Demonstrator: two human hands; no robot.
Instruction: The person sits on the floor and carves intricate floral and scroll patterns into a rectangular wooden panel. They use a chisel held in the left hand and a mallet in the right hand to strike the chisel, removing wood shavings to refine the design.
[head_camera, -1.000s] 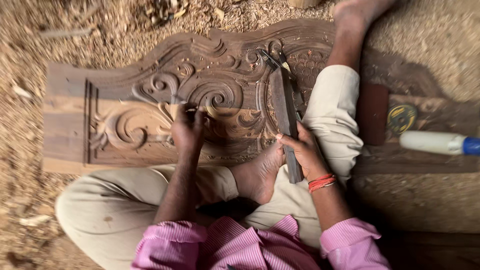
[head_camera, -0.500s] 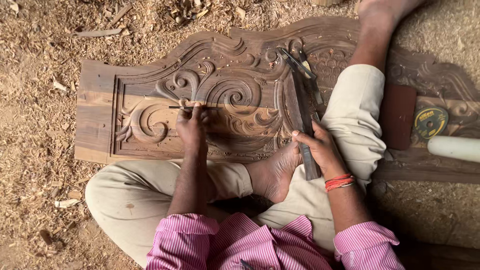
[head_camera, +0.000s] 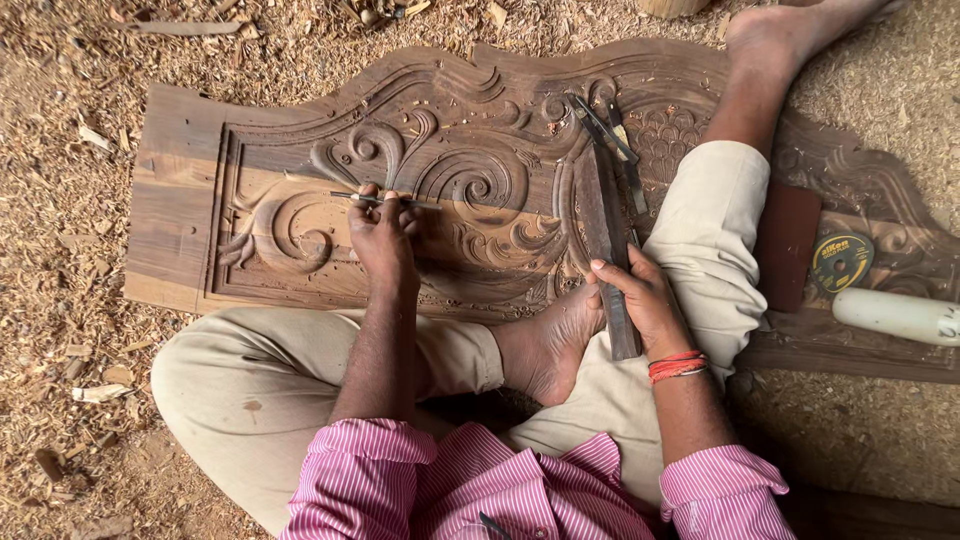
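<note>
A thin metal chisel (head_camera: 385, 200) lies almost flat across a carved scroll near the middle of the wooden panel (head_camera: 180, 200), pinched in the fingers of the left hand (head_camera: 382, 232), which rests on the relief. The right hand (head_camera: 640, 295) is closed around a long dark wooden bar (head_camera: 606, 250) — apparently the striker — lying along the panel beside the person's knee. Clean cuts here would call for a low, steady blade and light taps. Raised swirls stand smooth against a chipped ground; spare chisels (head_camera: 608, 130) lie on the panel, and pale shavings (head_camera: 70, 300) blanket the floor — dry and curled.
</note>
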